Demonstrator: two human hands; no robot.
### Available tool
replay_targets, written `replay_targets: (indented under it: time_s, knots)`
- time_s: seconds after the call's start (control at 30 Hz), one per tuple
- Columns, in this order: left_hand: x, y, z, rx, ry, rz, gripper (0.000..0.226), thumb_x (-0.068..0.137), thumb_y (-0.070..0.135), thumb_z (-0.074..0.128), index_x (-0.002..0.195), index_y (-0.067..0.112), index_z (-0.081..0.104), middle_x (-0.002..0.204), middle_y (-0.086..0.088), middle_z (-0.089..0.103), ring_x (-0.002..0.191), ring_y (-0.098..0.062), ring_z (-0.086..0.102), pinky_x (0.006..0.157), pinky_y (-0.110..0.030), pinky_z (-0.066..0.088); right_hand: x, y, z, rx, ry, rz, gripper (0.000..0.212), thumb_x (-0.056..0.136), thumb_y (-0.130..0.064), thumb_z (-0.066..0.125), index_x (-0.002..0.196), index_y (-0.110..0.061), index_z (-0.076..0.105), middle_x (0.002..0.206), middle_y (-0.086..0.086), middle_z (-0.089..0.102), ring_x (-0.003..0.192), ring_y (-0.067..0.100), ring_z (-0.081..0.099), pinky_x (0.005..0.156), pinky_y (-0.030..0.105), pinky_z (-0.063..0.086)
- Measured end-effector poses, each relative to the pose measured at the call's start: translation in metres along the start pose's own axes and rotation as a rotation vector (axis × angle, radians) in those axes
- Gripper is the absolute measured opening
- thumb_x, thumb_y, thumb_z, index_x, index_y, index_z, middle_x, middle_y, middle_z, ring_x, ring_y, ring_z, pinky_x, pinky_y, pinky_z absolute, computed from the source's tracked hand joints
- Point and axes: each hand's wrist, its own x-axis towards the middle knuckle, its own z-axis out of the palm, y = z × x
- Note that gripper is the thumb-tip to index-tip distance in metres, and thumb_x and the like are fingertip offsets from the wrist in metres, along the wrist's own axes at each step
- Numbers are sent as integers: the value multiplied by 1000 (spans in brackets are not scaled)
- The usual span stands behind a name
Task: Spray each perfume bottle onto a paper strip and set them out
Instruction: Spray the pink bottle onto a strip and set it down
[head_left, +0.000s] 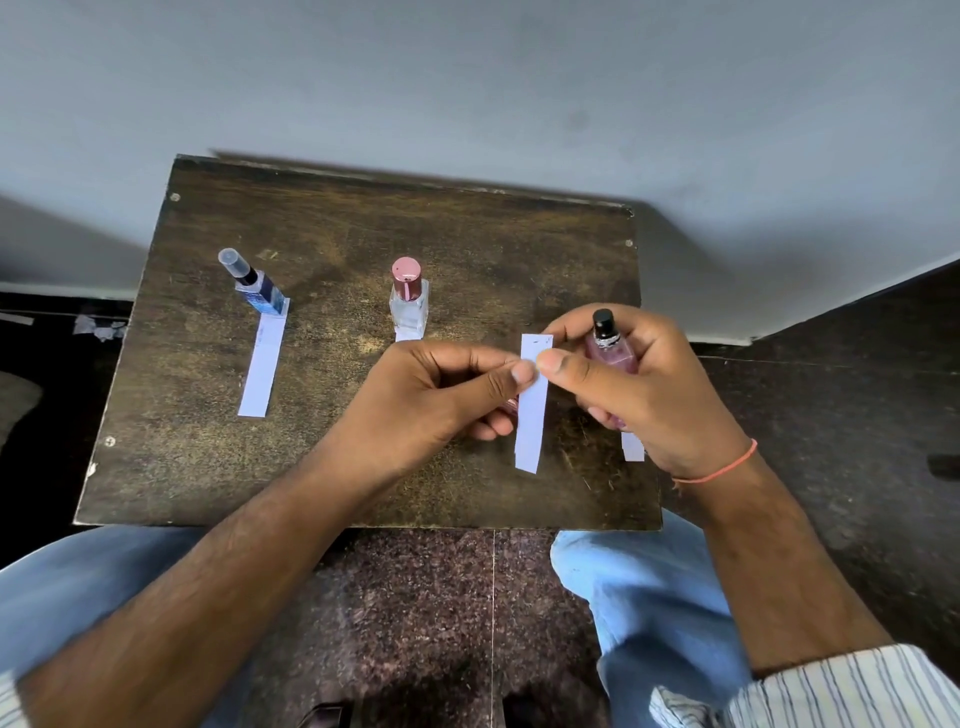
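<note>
My left hand (431, 395) pinches a white paper strip (531, 415) upright between thumb and forefinger, and a small pinkish piece shows under its fingers. My right hand (649, 395) grips a pink perfume bottle (613, 348) with a black, uncapped sprayer, its thumb touching the strip's edge. A blue bottle (262, 293) with a clear cap stands at the back left on the end of a flat strip (262, 364). A clear bottle (409, 304) with a pink cap stands mid-table on a strip (408, 335) mostly hidden by my left hand.
A small dark wooden table (363, 228) stands against a grey wall. Another white strip (632, 449) pokes out beneath my right hand. My knees in blue jeans are below the table's front edge, above a speckled dark floor.
</note>
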Motion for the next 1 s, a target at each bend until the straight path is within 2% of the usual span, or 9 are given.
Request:
replay_targets:
  time_s: [0.13, 0.27, 0.37, 0.47, 0.53, 0.6, 0.8, 0.9, 1.0]
  knots:
    - [0, 2, -3, 50, -28, 4, 24, 86, 37, 83, 105, 23, 89, 93, -9, 86, 75, -16, 77, 72, -23, 67, 1, 3, 4, -25, 18, 40, 8, 91, -14, 77, 95, -11, 71, 57, -8, 54, 43, 11, 44, 43, 19, 35]
    - [-2, 2, -3, 93, -61, 6, 19, 88, 36, 83, 101, 23, 90, 88, -6, 86, 73, -14, 77, 71, -22, 65, 2, 4, 7, 80, 48, 93, 11, 91, -19, 80, 96, -16, 71, 61, -2, 54, 43, 12, 45, 41, 19, 31]
    - [-1, 2, -4, 70, -27, -1, 18, 87, 35, 84, 98, 21, 90, 88, -9, 85, 72, -15, 77, 69, -21, 64, 5, 2, 6, 209, 18, 178, 36, 87, -51, 85, 97, -20, 70, 63, -2, 52, 46, 13, 44, 42, 21, 23]
    - [-1, 2, -5, 45, -3, -8, 22, 85, 37, 86, 98, 19, 90, 87, -12, 85, 72, -16, 78, 68, -22, 64, 7, -2, 3, 447, -50, 291, 57, 92, -79, 62, 92, -23, 68, 60, -2, 50, 43, 11, 44, 43, 24, 19]
    - [-2, 2, -5, 41, -7, -8, 21, 86, 36, 86, 98, 19, 90, 87, -12, 85, 73, -15, 79, 68, -22, 64, 7, -2, 1, 522, -54, 323, 61, 104, -72, 40, 90, -21, 69, 60, -1, 51, 44, 12, 46, 45, 26, 17]
    - [-2, 2, -5, 41, -7, -11, 20, 86, 37, 86, 97, 20, 90, 87, -11, 85, 73, -16, 79, 68, -22, 64, 7, -1, 2, 499, -34, 319, 59, 107, -64, 36, 87, -20, 69, 61, 0, 53, 45, 13, 48, 45, 27, 19]
    - [-2, 4, -7, 44, 5, -42, 23, 84, 38, 86, 97, 19, 90, 86, -13, 84, 74, -18, 79, 70, -24, 66, 8, -5, 8, 306, 90, 224, 42, 102, -54, 54, 91, -16, 66, 74, 18, 75, 49, 26, 60, 44, 24, 38]
    - [-1, 3, -8, 40, 3, -62, 25, 83, 38, 87, 96, 17, 89, 86, -15, 84, 73, -19, 79, 69, -25, 67, 8, -7, 10, 233, 120, 174, 41, 101, -48, 61, 93, -8, 64, 69, 18, 75, 49, 26, 62, 45, 22, 46]
    - [-1, 2, -8, 41, 15, -77, 25, 83, 36, 87, 96, 14, 89, 84, -16, 84, 71, -18, 80, 66, -24, 67, 7, -7, 13, 152, 130, 139, 40, 99, -49, 66, 84, -12, 65, 57, 15, 66, 39, 16, 55, 42, 19, 40]
